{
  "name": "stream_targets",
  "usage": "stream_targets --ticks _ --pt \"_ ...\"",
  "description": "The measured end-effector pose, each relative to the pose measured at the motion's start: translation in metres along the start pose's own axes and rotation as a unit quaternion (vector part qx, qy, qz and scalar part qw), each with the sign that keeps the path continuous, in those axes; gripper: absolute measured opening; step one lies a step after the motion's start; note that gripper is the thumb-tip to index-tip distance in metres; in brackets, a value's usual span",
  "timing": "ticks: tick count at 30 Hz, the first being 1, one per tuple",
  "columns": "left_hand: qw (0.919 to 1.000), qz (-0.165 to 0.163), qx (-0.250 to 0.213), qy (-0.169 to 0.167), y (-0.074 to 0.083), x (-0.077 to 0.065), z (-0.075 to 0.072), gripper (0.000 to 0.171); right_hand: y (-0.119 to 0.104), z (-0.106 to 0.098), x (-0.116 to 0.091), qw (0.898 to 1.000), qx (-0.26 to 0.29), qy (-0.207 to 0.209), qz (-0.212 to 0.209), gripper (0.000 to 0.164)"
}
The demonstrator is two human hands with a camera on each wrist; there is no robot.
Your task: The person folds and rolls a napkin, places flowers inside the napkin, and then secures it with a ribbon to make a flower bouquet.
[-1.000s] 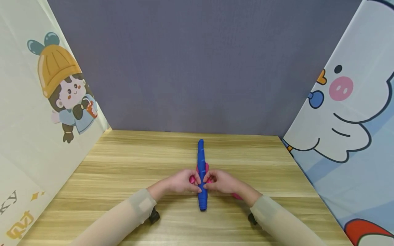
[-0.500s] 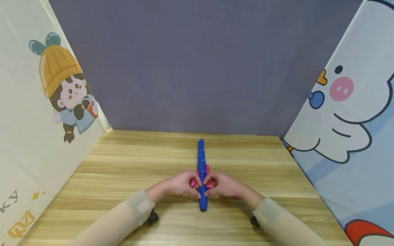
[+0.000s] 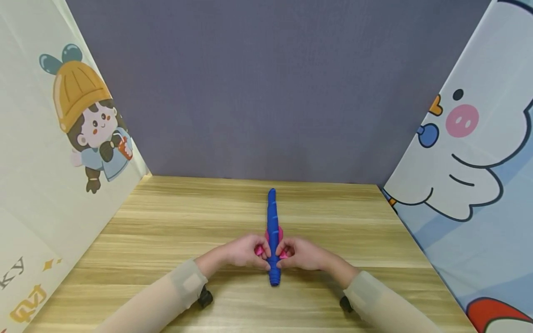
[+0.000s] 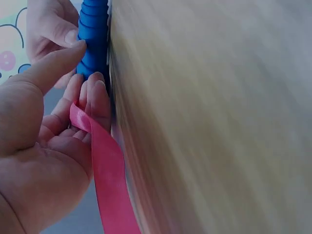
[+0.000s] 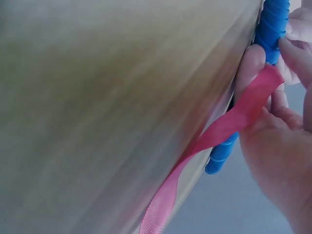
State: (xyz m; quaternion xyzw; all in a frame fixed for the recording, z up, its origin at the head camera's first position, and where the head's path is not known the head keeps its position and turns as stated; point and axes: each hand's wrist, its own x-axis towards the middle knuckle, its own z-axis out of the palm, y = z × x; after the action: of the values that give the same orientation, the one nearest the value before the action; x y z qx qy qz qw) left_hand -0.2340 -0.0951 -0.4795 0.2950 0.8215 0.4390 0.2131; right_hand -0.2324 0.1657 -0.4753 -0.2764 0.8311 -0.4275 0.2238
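Note:
A long blue rolled bundle (image 3: 272, 212) with spiral folds lies on the table, pointing away from me and narrowing at the far end. My left hand (image 3: 245, 250) pinches its near half from the left, thumb towards me. Opposite it, my right hand (image 3: 305, 254) pinches the bundle from the right. Pink ribbon (image 3: 281, 233) shows on both sides of the bundle just beyond the fingers. In the left wrist view a length of ribbon (image 4: 109, 165) hangs over the curled fingers; in the right wrist view another ribbon length (image 5: 226, 127) crosses the fingers. Where it passes under the bundle is hidden.
The wood-grain table (image 3: 179, 212) reaches back to a grey panel (image 3: 266, 92). Printed cartoon sheets stand as walls, a left sheet (image 3: 33, 152) and a right sheet (image 3: 491, 194).
Both hands have slid slightly towards me along the bundle, and the thumbs shifted nearer its close end. The ribbon beyond them moved slightly nearer too. The bundle has stayed in place.

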Motion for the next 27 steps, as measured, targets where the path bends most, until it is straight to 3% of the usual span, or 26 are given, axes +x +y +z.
stream_targets --ticks 5,8,16,21,27 --pt "0.9991 -0.011 -0.036 0.019 -0.001 -0.011 -0.013 0.014 0.003 -0.006 -0.009 1.0 0.017 0.012 -0.007 0.013" --pt "0.998 -0.012 -0.049 0.039 -0.005 -0.017 -0.027 0.021 0.006 -0.017 -0.017 0.999 0.002 0.037 -0.007 0.011" --pt "0.9932 -0.034 -0.044 0.102 -0.017 -0.024 -0.059 0.028 0.017 -0.055 -0.028 0.994 -0.003 0.106 0.012 0.022" --pt "0.9875 -0.063 -0.032 0.141 -0.023 -0.026 -0.069 0.025 0.027 -0.071 -0.028 0.988 0.005 0.146 0.04 0.022" --pt "0.9798 -0.087 -0.044 0.174 -0.032 -0.026 -0.075 0.023 0.042 -0.082 -0.027 0.984 -0.002 0.164 0.065 0.019"
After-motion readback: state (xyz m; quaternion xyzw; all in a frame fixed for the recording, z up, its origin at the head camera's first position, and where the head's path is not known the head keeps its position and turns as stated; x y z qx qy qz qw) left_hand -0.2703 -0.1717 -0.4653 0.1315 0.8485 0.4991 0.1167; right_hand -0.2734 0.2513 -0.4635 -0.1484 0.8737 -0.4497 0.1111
